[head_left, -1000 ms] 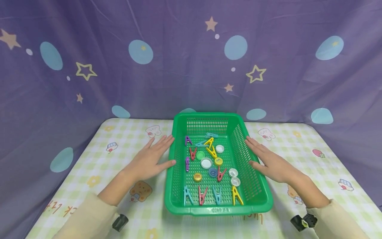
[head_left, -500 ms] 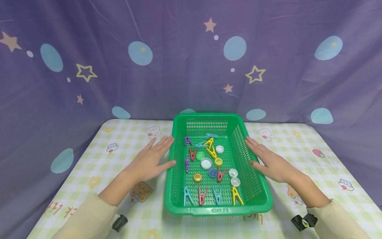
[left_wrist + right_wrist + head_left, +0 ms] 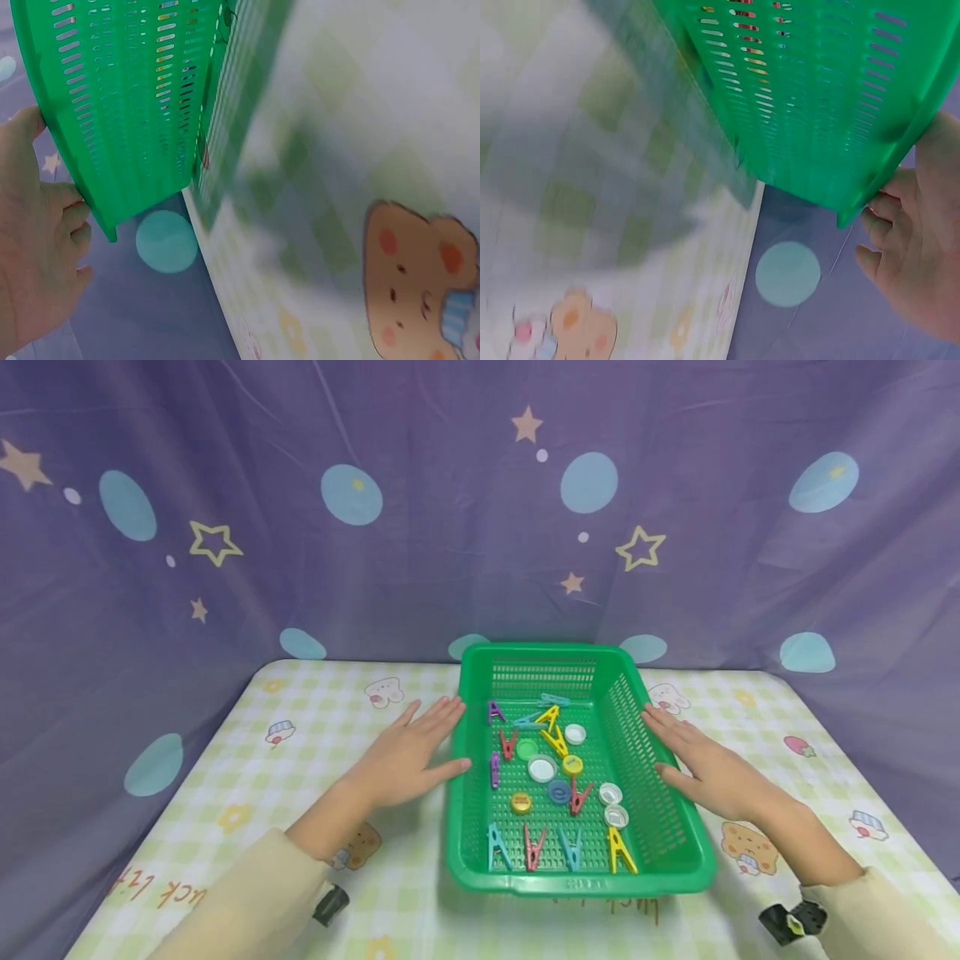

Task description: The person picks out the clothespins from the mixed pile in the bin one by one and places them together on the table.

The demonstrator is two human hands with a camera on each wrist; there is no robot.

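Note:
A green slotted plastic basket [image 3: 678,839] stands on the table a little right of the middle. It holds several coloured clothes pegs [image 3: 554,737] and bottle caps [image 3: 542,768]; a row of pegs [image 3: 569,847] stands along its near wall. My left hand [image 3: 411,757] lies flat with straight fingers against the basket's left wall [image 3: 127,105]. My right hand [image 3: 701,760] lies flat against the right wall [image 3: 817,97]. Neither hand curls round the rim.
The table [image 3: 247,793] wears a pale green checked cloth with cartoon prints. A purple curtain [image 3: 375,527] with stars and blue dots hangs behind and at both sides. Beige sleeves [image 3: 247,902] cover both forearms.
The basket has slid to the right across the table, with both flat hands moving along on its two sides.

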